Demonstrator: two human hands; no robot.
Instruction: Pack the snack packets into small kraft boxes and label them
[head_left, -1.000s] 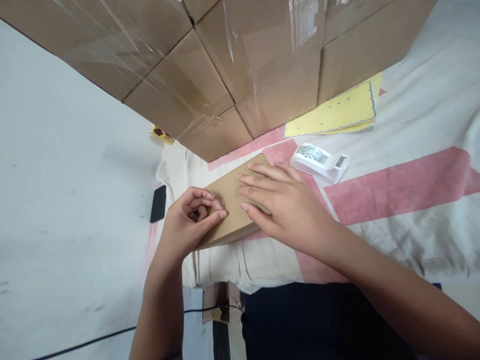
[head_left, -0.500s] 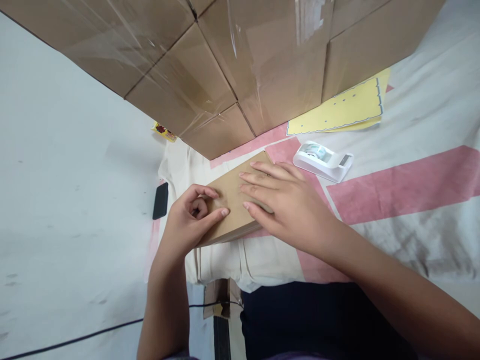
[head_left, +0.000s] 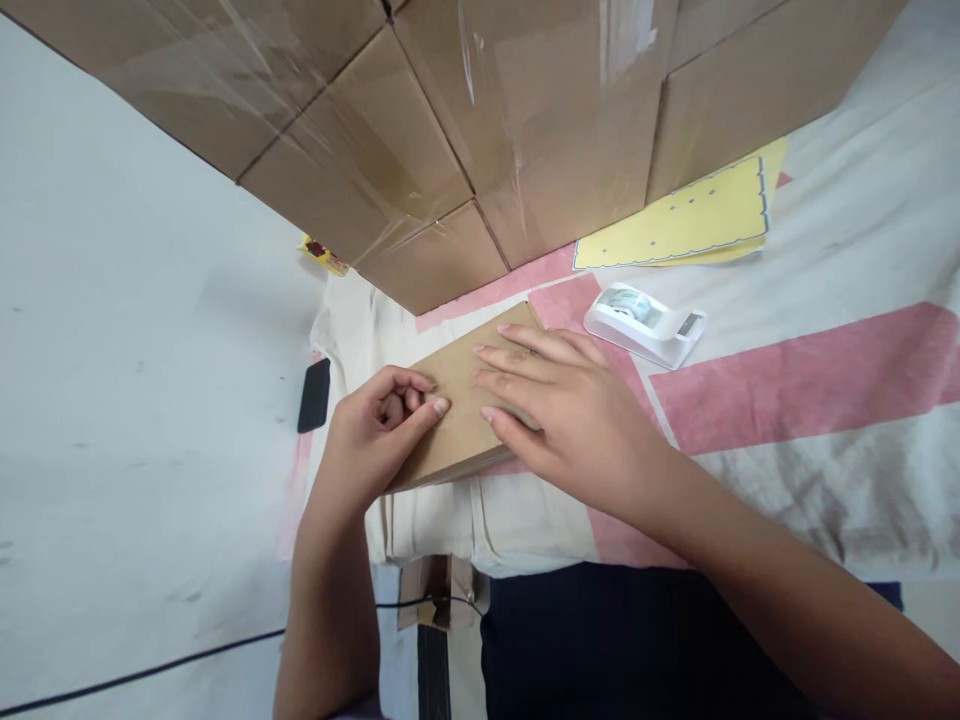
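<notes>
A flat brown cardboard box (head_left: 459, 425) lies at a slant on the cloth, under both of my hands. My right hand (head_left: 559, 395) rests palm down across its right half, fingers stretched out and slightly spread. At the box's left part, my left hand (head_left: 390, 420) has its fingers curled, with the thumb tip close to the index fingertip against the top face. Whatever sits between those fingertips is too small or hidden to make out. Just beyond my right hand stands a white tape dispenser (head_left: 645, 325) with a roll of clear tape in it.
Large taped cardboard boxes (head_left: 555, 120) form a wall at the back. Yellow paper sheets (head_left: 679, 220) lie against their base. A black phone (head_left: 314, 396) is at the left edge of the pink-and-white cloth (head_left: 810, 370). A black cable (head_left: 187, 660) crosses lower left.
My left thumb and fingers have drawn closer together, and the whitish translucent patch beside them no longer shows. My right hand stays flat on the box. The view has shifted slightly.
</notes>
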